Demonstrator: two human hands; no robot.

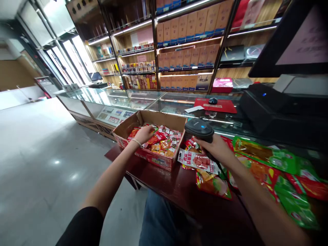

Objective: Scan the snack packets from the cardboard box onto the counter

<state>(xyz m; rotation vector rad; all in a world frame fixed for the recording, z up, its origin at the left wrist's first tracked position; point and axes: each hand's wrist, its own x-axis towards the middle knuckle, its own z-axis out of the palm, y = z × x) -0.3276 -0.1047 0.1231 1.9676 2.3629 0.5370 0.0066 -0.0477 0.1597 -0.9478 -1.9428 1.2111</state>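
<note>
My right hand is wrapped round the handle of a black barcode scanner, whose blue light is on. Its cable runs down past my wrist. Inside an open cardboard box, my left hand reaches among small red, white and orange snack packets. The left fingers are curled together, and what they hold, if anything, is hidden. Just below the scanner lies a white-and-red snack packet on other packets. A red packet with a green print lies nearer the table's edge.
Larger green snack bags and red ones spread over the right of the dark red table. Behind stands a glass counter with a mouse on a red mat. A monitor and a black machine stand right.
</note>
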